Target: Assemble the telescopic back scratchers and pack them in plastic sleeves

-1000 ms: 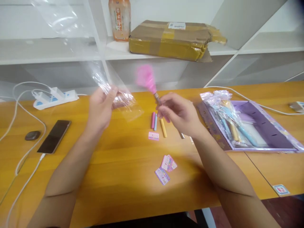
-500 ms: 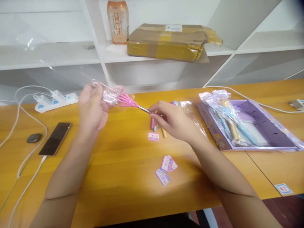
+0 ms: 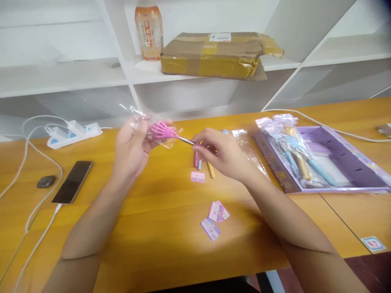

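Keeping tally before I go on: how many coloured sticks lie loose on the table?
3 visible: the pink stick and blue stick side by side, the yellow stick to their right; the right hand may hide more.

The right grip [image 3: 220, 154] holds a pink hand-shaped scratcher [image 3: 164, 131], the left grip [image 3: 130, 144] clear wrapper [image 3: 138, 115].

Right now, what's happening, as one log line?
left hand: holds clear plastic bag | right hand: holds pink hand-shaped toy by metal rod | table: cards, purple box
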